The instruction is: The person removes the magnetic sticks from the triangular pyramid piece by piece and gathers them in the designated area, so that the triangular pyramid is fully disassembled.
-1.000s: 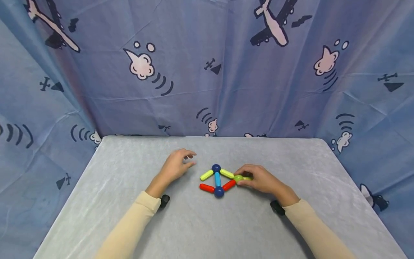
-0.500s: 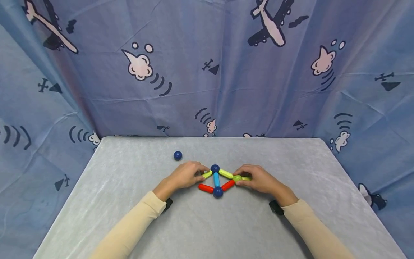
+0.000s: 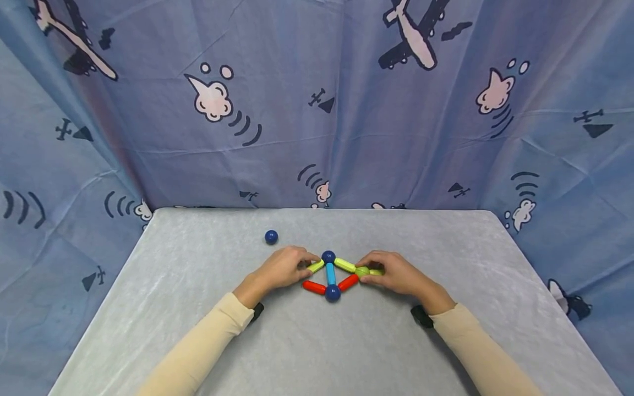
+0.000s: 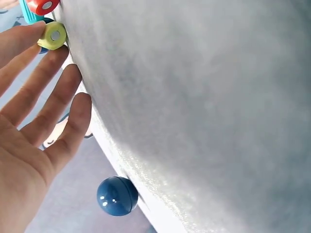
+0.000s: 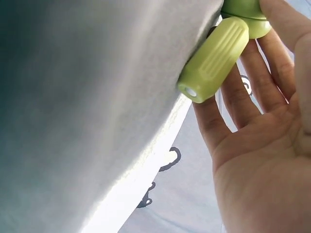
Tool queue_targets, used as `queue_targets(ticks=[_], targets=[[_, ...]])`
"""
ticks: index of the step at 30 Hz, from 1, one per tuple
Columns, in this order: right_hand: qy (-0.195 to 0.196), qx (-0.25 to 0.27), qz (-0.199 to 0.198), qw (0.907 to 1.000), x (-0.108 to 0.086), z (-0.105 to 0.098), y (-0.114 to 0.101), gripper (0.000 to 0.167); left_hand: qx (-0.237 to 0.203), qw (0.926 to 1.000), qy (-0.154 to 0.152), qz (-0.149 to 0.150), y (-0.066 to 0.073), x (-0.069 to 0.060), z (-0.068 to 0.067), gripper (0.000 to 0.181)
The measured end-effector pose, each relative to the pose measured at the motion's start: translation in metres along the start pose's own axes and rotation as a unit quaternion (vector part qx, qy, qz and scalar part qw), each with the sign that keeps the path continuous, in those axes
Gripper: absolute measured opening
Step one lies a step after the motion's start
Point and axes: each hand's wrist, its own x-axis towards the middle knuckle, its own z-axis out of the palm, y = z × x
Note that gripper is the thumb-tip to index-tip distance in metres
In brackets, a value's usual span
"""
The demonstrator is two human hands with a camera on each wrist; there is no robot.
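A flat figure of magnetic rods and balls lies on the table between both hands. My left hand (image 3: 282, 268) pinches its left yellow-green rod (image 4: 52, 35) between thumb and fingers; the rod's other end meets the far blue ball (image 3: 328, 257). With thumb and fingers my right hand (image 3: 396, 273) holds the green ball (image 3: 362, 271) at the right corner. Another yellow-green rod (image 5: 214, 59) sticks out from that ball under the right palm. A light blue rod (image 3: 330, 274) joins the far ball to the near blue ball (image 3: 333, 293), from which a left red rod (image 3: 314, 287) and a right red rod (image 3: 349, 282) spread.
A loose blue ball (image 3: 271, 237) sits on the pale cloth-covered table (image 3: 238, 341), behind the left hand. A blue patterned curtain (image 3: 277, 110) hangs beyond the table's far edge.
My left hand has let go of the loose blue ball, now uncovered at the back, and moved right and nearer to pinch the left yellow-green rod. The right hand has kept its hold.
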Motion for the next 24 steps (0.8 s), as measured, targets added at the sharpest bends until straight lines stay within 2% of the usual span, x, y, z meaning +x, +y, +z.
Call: queue_targets(ticks=[6, 14, 19, 24], targets=[[0.0, 0.003, -0.011, 0.9999, -0.0008, -0.0005, 0.0002, 0.032, 0.004, 0.9998, 0.017, 0.01, 0.0001, -0.0009, 0.0001, 0.034], [-0.003, 0.001, -0.008, 1.0, -0.0002, -0.0022, -0.0019, 0.032, 0.035, 0.9986, 0.024, 0.031, 0.0001, 0.0008, 0.0023, 0.031], [-0.003, 0.001, -0.007, 1.0, 0.0, -0.0027, -0.0021, 0.032, 0.027, 0.9991, 0.024, 0.022, 0.0004, 0.0, 0.0023, 0.031], [-0.004, -0.001, 0.001, 1.0, -0.0003, -0.0016, -0.0016, 0.033, 0.022, 0.9996, 0.019, -0.007, -0.0007, -0.0019, 0.003, 0.03]])
